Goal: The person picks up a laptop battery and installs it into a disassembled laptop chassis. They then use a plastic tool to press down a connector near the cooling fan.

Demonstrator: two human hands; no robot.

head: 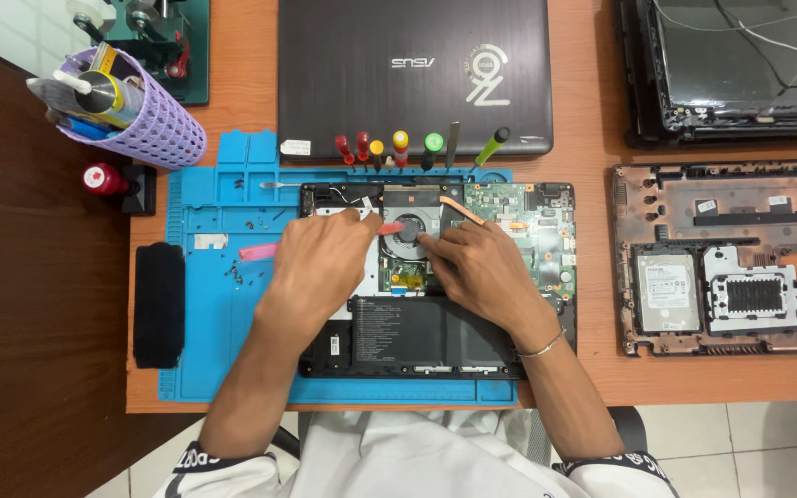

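1. Two bare hands meet over the cooling fan (408, 231), which sits in the upper middle of an opened laptop chassis (546, 277) lying on a blue repair mat (205, 304).
2. The left hand (320, 258) grips a slim red tool (389, 227), its tip pointing at the fan's left edge; the fingers are curled around the handle.
3. The right hand (477, 267) holds nothing; its fingers are loosely bent and its fingertips press on the fan's right rim.
4. A copper heat pipe (461, 209) runs just beside the fan toward the green mainboard (518, 217), and the black battery (417, 332) lies below both hands.
5. Loose screws (235, 272) are scattered on the mat left of the chassis; a row of coloured screwdrivers (398, 148) stands above it, in front of a closed dark laptop (412, 74).
6. A bare bottom cover (726, 258) rests well apart to the right.
7. Risk, as a judgement: the red tool could slip off the fan's edge and scrape the mainboard or bend the heat pipe if pushed hard, and a forearm sweeping the mat could scatter the screws.
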